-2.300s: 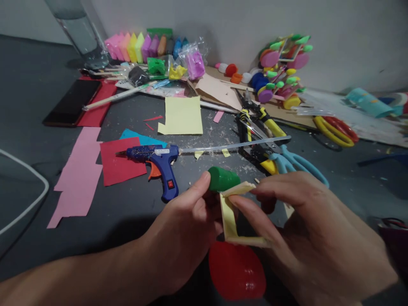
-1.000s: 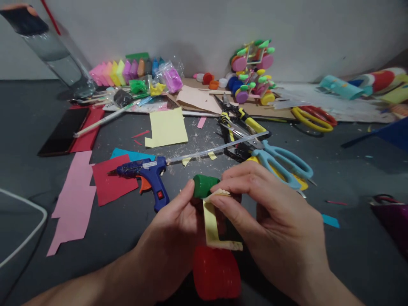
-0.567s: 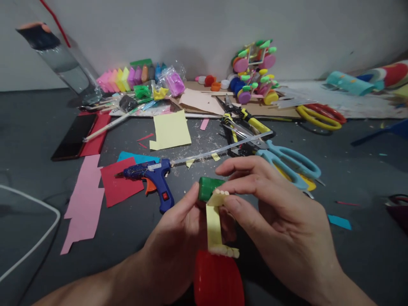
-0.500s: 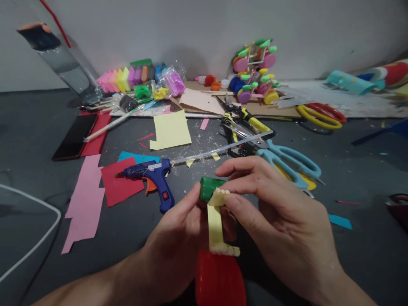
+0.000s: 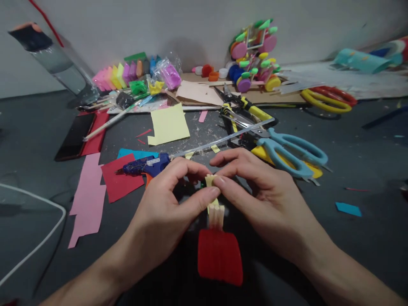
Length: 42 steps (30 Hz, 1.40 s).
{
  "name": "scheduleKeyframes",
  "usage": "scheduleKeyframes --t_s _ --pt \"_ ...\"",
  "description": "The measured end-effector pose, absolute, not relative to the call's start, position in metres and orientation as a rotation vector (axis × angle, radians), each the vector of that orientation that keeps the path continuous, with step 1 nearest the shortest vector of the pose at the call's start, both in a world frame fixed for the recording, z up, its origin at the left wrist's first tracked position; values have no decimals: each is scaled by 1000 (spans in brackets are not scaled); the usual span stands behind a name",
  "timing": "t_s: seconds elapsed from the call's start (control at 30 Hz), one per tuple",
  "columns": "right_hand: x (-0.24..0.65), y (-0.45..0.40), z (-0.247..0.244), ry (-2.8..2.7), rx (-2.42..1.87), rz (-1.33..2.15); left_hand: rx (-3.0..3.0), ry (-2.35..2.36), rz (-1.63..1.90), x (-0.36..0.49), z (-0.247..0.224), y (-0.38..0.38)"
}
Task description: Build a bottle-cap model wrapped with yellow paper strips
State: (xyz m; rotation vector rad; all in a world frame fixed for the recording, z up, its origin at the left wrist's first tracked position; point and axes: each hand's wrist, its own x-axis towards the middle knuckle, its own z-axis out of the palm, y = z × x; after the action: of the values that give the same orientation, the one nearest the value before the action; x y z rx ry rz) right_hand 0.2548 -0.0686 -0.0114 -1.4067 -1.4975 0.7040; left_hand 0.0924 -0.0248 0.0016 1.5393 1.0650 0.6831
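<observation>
Yellow stick frame sits pinched between the left hand and right hand, fingers closed on it. Red cap hangs below, above the desk.

Between my fingers sits a pale yellow stick frame, with a ribbed red cap below it. The tabletop is dark grey, flecked with pale shavings. The glue gun is deep blue with an orange trigger and lies over a red paper square; beside that are a pink paper strip and a teal scrap. The scissors have light blue handles. A pale yellow sheet lies further back, and clay blocks run pink, yellow, green, purple, orange.
</observation>
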Motion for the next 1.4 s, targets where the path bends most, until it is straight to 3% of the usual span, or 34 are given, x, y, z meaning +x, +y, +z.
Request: scheduleKeyframes --t_s 0.23,0.8,1.1,1.4 --pt "265 -63 -8 -1496 -1365 997 1359 957 629 89 -6 -17" --pt "271 -63 -7 -1524 -1403 1156 967 895 575 91 -10 -15" --pt "282 -66 -2 -1396 -1382 1440 770 980 616 93 -1 -10" --pt "275 -66 -5 -1599 -1423 1106 729 921 604 95 -1 -13"
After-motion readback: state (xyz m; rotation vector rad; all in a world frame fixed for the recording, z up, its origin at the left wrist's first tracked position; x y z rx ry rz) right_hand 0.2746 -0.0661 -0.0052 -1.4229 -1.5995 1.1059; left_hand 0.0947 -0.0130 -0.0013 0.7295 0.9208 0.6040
